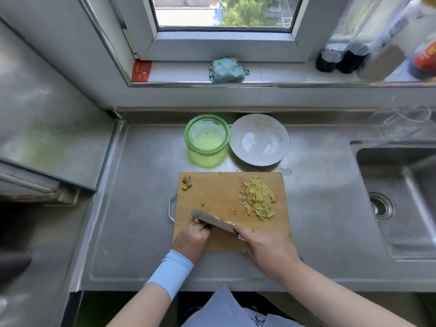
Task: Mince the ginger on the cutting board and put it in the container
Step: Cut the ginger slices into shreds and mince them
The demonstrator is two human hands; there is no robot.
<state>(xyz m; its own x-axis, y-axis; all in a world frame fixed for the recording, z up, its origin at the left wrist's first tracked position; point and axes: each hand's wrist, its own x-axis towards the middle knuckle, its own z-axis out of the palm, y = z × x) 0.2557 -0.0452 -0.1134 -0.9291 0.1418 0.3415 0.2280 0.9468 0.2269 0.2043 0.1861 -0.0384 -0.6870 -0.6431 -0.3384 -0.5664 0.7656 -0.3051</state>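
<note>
At the cutting board's (212,190) near edge, gripping the knife (214,220) handle in the right hand (266,246); curling the left hand (192,239) against the blade's far end, grasp impossible to tell. Beyond, showing shredded ginger (257,199) heaped on the board's right side, the green container (207,138) standing past the far edge on the desk (141,208).

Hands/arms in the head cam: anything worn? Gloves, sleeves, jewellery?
No gloves: left hand and right hand are both bare. The left forearm wears a snug pale blue sleeve, running from the wrist partway up the forearm. The right arm has no sleeve in view. No rings, watch or markings visible.
</note>
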